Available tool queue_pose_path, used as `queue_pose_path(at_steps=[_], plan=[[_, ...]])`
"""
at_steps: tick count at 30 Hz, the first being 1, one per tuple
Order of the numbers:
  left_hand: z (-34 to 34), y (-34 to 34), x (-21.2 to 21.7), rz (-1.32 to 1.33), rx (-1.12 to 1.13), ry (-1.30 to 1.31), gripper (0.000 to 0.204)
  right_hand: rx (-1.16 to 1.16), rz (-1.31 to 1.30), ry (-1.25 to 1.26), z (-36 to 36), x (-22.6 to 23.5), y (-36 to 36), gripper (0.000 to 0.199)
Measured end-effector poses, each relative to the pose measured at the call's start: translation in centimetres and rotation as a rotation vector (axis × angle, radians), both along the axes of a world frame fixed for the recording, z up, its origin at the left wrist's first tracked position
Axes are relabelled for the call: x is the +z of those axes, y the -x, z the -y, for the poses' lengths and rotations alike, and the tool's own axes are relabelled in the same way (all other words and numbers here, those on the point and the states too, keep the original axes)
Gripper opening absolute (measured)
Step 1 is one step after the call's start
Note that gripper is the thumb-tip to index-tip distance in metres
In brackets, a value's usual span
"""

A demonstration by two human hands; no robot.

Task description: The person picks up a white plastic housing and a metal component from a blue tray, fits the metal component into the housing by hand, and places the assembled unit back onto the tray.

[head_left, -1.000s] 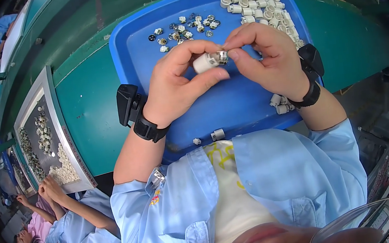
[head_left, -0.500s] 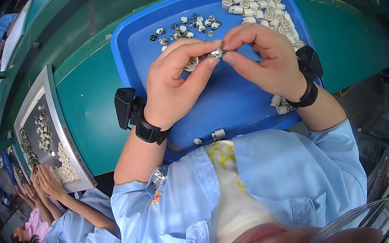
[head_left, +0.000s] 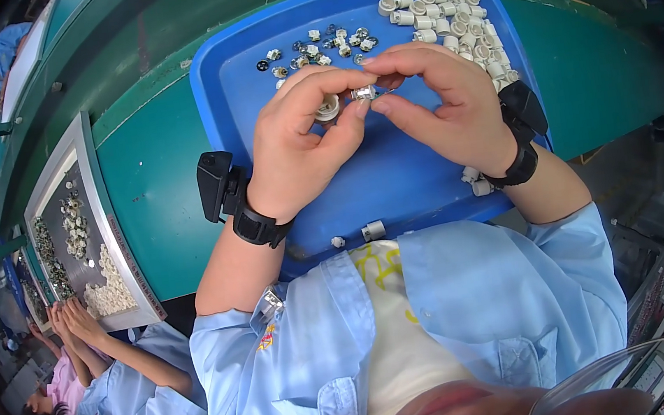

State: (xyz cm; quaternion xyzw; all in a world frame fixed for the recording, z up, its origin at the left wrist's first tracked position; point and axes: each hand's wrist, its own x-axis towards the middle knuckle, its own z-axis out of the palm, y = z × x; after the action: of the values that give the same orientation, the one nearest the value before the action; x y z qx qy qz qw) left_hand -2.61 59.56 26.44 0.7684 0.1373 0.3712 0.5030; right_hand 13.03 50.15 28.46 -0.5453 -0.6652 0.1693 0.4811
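Though framed much as a second ago, find a flat green bench [head_left: 157, 204] around a blue rectangular plastic tray [head_left: 234, 120]. Above it, see a bare left hand [head_left: 303, 136] at 9 o'clock and right hand [head_left: 443, 102] at 3, both narrowed and nearly meeting. Notice heaped hollow white cylinders [head_left: 461, 26] at 2 o'clock, scattered black-and-white parts [head_left: 342, 41] at 11. In the left curl, find a single white cylinder [head_left: 327, 108], now turned open end outward instead of sideways. Toward its 3 o'clock, find a small silver-and-white metal block [head_left: 364, 93], pinched by the left hand; cannot tell about the right.
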Motion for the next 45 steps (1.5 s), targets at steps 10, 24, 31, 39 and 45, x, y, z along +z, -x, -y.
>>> queue_pose_path(at_steps=[10,24,31,39,45], plan=[[-0.3,0.3,0.1,0.002,-0.052,-0.08,0.018,-0.004,0.276,-0.206,-0.2,-0.1,-0.7,0.038],[0.1,0.2,-0.4,0.151,-0.219,0.479,0.027,0.001,0.23,-0.165,-0.3,0.8,0.1,0.024],[0.2,0.1,0.0,0.087,-0.214,0.398,0.028,-0.005,0.214,-0.114,-0.3,0.7,-0.3,0.021],[-0.2,-0.2,-1.3,0.027,-0.2,0.441,0.035,-0.007,0.202,-0.163,-0.3,0.9,-0.9,0.024],[-0.1,0.0,-0.7,0.07,-0.299,0.663,0.035,0.001,0.143,-0.157,-0.4,0.7,-1.4,0.023]])
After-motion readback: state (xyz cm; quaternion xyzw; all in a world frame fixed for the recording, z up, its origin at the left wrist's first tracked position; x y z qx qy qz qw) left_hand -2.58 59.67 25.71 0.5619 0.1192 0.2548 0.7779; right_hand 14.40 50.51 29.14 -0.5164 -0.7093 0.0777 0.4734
